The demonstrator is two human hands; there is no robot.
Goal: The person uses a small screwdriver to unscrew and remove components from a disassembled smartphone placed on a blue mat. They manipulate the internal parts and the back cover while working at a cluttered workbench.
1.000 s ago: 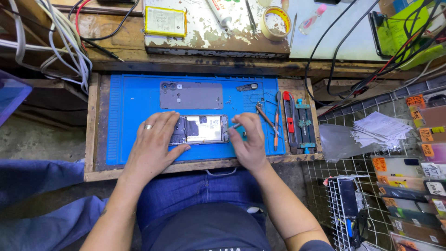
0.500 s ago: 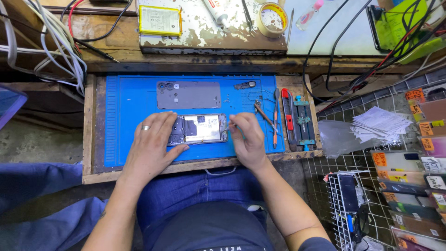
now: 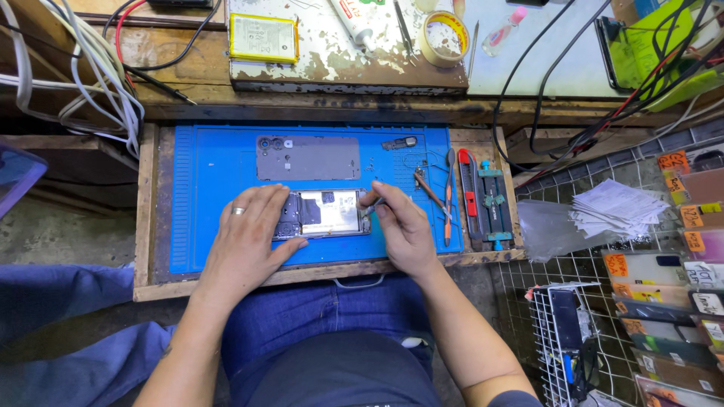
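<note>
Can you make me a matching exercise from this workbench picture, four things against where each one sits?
Things:
1. opened phone
2. grey back cover
3. tape roll
4. yellow battery

Places:
A. top shelf, left part
B. blue mat, above the phone
C. between the left hand and right hand
D. top shelf, right of the tube

Pairs: 1-C, 2-B, 3-D, 4-A

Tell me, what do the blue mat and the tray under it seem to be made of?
The blue rectangular work mat looks like silicone or soft rubber: matte, with moulded grooves. The brown tray around it looks like bare, worn wood, with visible grain and stains. The left hand holds the opened grey phone flat on the mat.
</note>
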